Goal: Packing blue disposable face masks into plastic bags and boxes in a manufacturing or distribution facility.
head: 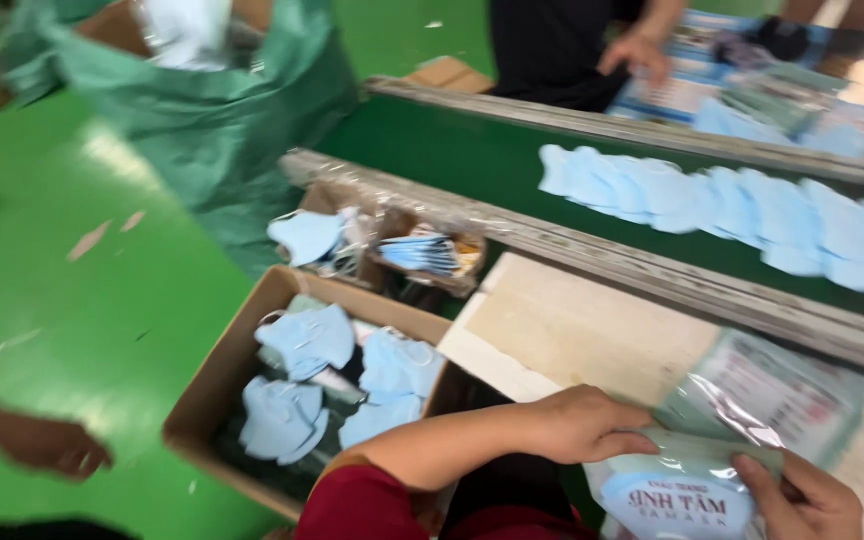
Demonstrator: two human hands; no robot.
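clear plastic pouch point(692, 485) with a light blue face mask inside sits at the bottom right of the head view, resting on the pale bench point(572, 330) just in front of the person. the left hand point(582, 425) lies across the pouch's upper left edge, its fingers point(627, 442) pressed together and curled over the film, seemingly to pin it flat. the right hand point(802, 495) takes the lower right corner, thumb on top and the other fingers under, pinching the film so the pouch stays taut between the two hands. a second printed pouch point(772, 390) lies flat on the bench just behind, partly overlapped by the held one.

a cardboard box point(222, 380) stands open on the green floor point(82, 300) to the left of the bench, loose blue masks point(307, 340) heaped inside where an arm can reach down. beyond the bench, a row of blue masks point(732, 205) lies overlapping on a green conveyor belt point(452, 160). a green sack point(202, 110) stands further left. another person's hand point(637, 55) rests on the far side of the belt, and someone else's hand point(47, 445) shows low at the left edge.
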